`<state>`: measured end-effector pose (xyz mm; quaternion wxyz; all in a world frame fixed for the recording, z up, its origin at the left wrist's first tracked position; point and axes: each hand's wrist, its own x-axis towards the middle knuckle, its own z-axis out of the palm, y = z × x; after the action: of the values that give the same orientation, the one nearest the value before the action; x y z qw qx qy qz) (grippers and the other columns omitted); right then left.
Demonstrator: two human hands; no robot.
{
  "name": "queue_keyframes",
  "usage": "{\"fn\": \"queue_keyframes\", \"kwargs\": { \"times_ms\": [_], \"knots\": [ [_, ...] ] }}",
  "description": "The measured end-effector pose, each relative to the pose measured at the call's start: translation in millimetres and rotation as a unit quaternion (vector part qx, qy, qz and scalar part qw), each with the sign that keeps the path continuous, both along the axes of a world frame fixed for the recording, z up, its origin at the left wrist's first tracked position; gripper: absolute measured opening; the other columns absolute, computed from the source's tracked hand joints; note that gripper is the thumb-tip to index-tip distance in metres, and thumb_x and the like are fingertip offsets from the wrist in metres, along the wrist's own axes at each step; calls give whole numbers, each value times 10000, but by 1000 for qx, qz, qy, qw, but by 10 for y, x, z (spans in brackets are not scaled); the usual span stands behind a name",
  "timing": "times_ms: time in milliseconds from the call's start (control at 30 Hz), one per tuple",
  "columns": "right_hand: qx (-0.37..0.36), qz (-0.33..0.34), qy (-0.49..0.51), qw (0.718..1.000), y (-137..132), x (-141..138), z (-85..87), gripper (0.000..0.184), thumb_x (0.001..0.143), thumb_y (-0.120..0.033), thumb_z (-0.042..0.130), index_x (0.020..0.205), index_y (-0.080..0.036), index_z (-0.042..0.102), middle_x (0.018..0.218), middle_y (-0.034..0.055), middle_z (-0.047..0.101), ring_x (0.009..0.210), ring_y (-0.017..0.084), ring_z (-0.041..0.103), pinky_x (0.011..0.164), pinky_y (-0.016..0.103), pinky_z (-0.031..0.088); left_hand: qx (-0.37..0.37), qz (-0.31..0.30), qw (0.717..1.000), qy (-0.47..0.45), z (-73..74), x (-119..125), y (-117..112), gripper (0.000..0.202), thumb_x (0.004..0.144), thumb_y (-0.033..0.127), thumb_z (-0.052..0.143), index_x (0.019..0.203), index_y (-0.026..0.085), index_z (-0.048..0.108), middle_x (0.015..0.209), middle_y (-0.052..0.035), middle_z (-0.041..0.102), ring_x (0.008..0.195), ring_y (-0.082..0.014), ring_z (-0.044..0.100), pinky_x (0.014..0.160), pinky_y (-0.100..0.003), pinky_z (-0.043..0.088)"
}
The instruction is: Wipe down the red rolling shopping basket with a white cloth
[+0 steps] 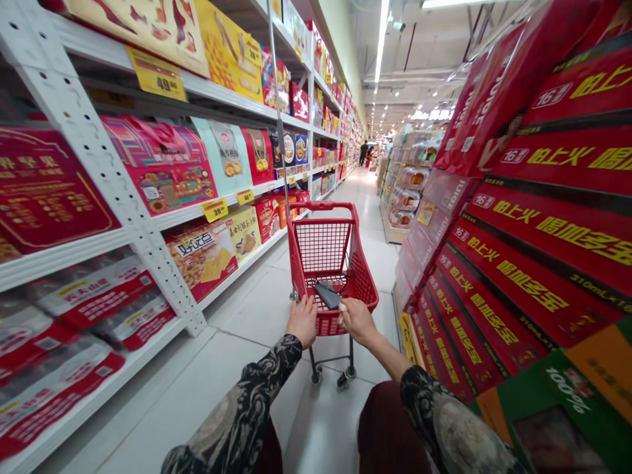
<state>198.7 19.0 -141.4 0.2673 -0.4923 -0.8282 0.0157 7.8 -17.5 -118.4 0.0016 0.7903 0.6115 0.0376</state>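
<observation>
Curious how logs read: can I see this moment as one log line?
left hand: on cart rim | right hand: on rim | inside: dark item

- Down the left ran white perforated steel shelving (106, 178), packed with boxed gift packs (162, 164) and yellow price tags (215, 210)!
- On the right, red drink cases (543, 217) towered in a big stack, with a display stand (405, 191) beyond them!
- Underfoot, pale floor tiles (207, 388) stretched away down the aisle.
- Overhead, long strip lights (381, 39) blazed across an exposed ceiling (419, 66).
- Far off, a pale green wall (345, 52) lined the left side, and a person (363, 153) stood down the aisle!
</observation>
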Motion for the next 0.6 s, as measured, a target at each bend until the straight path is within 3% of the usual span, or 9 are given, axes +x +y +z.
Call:
{"fn": "queue_keyframes", "kwargs": {
  "times_ms": [100,167,300,467,600],
  "knots": [
    [9,37,-3,999,-94,-249,-22,325,822,-187,439,1120,-142,560,1106,105,610,1029,213,526,898,364,382,5,-13,1000,18,-6,14,-92,576,761,181,404,1331,106,373,1446,-114,322,1361,-297,182,1090,-509,166],
    [12,53,-14,998,-135,-255,-43,338,805,-166,457,1128,-147,555,1113,106,605,1040,216,519,912,376,366,11,-35,999,28,-4,19,-149,585,759,187,407,1335,99,365,1437,-126,337,1360,-285,193,1095,-507,147],
    [14,45,-23,999,-120,10,-68,340,799,-129,449,1121,-153,556,1103,101,610,1046,212,514,942,385,330,15,-76,997,29,18,2,-173,581,767,202,398,1335,87,362,1428,-138,347,1357,-253,216,1103,-510,119],
    [-21,-2,-37,999,6,366,-18,312,820,-140,430,1103,-154,560,1081,77,623,1003,194,531,909,343,345,36,-37,998,34,66,-41,-69,596,766,178,398,1355,113,330,1465,-123,274,1361,-241,210,1093,-524,137],
    [-28,-34,-38,998,102,553,39,303,818,-136,416,1079,-145,572,1052,78,635,985,184,538,898,313,354,34,-71,996,33,67,50,-26,593,775,171,374,1361,106,319,1469,-128,261,1358,-235,221,1099,-516,125]
  ]
}}
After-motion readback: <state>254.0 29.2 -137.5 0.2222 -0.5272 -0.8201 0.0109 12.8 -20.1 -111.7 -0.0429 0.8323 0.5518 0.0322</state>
